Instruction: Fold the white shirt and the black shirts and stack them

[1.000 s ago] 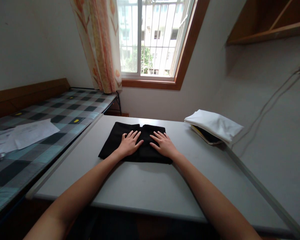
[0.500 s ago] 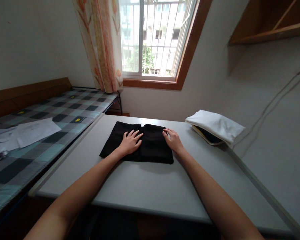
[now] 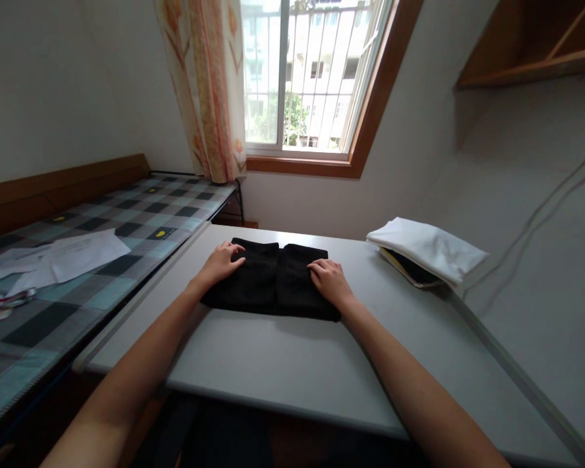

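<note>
A folded black cloth (image 3: 258, 286), seemingly a garment, lies flat on the white table (image 3: 273, 351), with a seam or gap running down its middle. At its left far corner is my left hand (image 3: 219, 263), thumb and fingers apart around the edge; I see no clear grip. My right hand (image 3: 330, 279) rests palm down on the cloth's right part, fingers stretched out and touching the fabric.
A white cloth-like bundle (image 3: 431, 250) with something dark under it lies at the table's right edge, by the wall. To the left is a bed with a checked mattress (image 3: 141, 260), bearing papers (image 3: 73, 257). A barred window (image 3: 316, 84) is ahead.
My left hand has moved left from the middle of the black cloth to its left edge. The right hand has shifted slightly inward on the cloth. The view has turned a little left.
</note>
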Demonstrator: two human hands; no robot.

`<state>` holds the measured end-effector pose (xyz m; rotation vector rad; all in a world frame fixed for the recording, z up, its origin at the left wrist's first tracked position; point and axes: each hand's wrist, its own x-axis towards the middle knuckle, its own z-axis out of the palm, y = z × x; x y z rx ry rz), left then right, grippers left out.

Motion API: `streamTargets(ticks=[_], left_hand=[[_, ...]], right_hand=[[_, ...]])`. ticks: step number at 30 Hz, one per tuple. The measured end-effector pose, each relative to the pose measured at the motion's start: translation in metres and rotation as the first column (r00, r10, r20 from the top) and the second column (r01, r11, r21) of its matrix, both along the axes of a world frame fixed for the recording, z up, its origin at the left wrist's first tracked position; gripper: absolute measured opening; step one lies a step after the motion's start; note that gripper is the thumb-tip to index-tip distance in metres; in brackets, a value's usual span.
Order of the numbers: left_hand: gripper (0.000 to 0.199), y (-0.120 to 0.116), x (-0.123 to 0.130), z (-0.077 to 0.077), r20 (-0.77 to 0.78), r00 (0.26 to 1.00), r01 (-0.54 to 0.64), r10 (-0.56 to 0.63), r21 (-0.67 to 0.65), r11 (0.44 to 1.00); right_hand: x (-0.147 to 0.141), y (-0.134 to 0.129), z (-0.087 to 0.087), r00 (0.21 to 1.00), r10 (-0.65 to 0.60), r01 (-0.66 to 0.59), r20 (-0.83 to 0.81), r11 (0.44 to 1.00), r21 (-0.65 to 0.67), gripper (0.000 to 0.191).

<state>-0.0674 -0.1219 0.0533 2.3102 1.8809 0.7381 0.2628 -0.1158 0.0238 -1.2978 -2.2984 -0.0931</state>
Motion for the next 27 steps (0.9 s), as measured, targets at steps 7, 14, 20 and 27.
streamTargets(ticks=[7, 14, 20, 27], left_hand=[[0.037, -0.047, -0.052, 0.002, 0.008, 0.969, 0.245, -0.245, -0.086, 0.966], [0.045, -0.053, -0.063, -0.004, 0.145, 0.987, -0.034, 0.07, -0.234, 0.972], [0.058, -0.018, -0.032, -0.006, 0.076, 0.924, -0.343, 0.374, -0.264, 0.902], [0.074, 0.0, -0.016, -0.017, 0.041, 0.935, -0.334, 0.352, -0.231, 0.914]], right_hand=[[-0.003, 0.001, -0.003, 1.0, -0.02, 0.02, 0.021, 1.0, -0.021, 0.03], [-0.004, 0.002, -0.009, 0.999, -0.047, 0.047, -0.025, 0.999, -0.013, 0.029], [-0.001, 0.003, -0.01, 0.996, -0.036, 0.031, -0.087, 0.998, -0.056, 0.027], [0.003, 0.007, -0.014, 0.987, -0.016, 0.005, -0.158, 0.998, -0.067, 0.024]])
